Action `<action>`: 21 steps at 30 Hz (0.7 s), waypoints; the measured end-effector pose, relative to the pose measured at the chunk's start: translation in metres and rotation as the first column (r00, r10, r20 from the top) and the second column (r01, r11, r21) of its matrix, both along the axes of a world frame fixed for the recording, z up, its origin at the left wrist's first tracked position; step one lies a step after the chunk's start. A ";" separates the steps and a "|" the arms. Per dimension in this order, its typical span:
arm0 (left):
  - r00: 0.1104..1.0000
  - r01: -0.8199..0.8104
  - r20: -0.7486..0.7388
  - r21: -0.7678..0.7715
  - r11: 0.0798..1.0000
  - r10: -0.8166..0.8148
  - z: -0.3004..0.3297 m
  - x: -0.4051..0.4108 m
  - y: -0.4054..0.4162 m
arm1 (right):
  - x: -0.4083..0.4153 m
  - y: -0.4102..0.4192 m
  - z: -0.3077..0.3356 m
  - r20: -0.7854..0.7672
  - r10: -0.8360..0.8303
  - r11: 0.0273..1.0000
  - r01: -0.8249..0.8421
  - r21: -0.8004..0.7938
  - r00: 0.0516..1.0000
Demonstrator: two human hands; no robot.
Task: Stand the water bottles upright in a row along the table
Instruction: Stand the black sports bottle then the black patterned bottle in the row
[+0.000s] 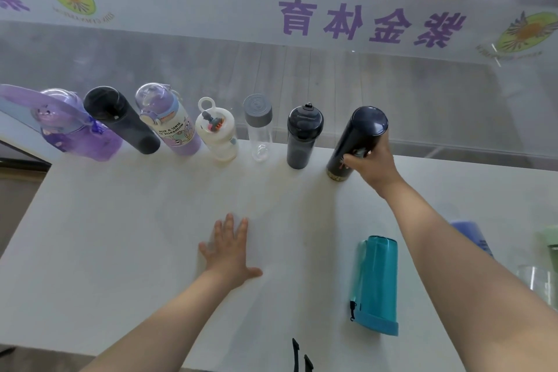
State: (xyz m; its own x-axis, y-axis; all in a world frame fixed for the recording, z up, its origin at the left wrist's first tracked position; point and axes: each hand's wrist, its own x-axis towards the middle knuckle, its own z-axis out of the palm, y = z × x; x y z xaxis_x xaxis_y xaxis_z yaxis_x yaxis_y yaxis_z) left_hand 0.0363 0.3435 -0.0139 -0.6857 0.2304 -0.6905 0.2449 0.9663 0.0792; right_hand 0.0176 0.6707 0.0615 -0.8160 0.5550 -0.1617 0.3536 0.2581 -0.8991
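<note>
Teal bottle (376, 285) lies on its side on white table (120, 251), near front edge, left of right forearm. Left hand (229, 251) flat on tabletop, fingers spread, holding nothing. Right hand (373, 161) grips dark navy flask (357, 142), upright at right end of row. Six more bottles stand along far edge: dark sports bottle (303, 136), clear bottle (259, 128), white bottle (217, 133), lilac printed bottle (169, 121), black flask (120, 119), purple bottle (69, 127)
</note>
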 end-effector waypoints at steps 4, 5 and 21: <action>1.000 0.000 0.007 0.000 1.000 0.000 -0.002 0.000 0.000 | -0.012 0.009 -0.002 0.026 0.009 0.999 -0.008 -0.048 1.000; 1.000 -0.002 0.007 0.001 1.000 0.002 -0.002 0.000 -0.001 | -0.014 0.011 -0.002 0.024 0.013 0.998 -0.011 -0.057 1.000; 1.000 -0.017 0.000 0.019 1.000 0.017 -0.001 0.000 -0.001 | 0.027 0.014 -0.015 0.092 0.122 0.991 -0.127 0.051 0.988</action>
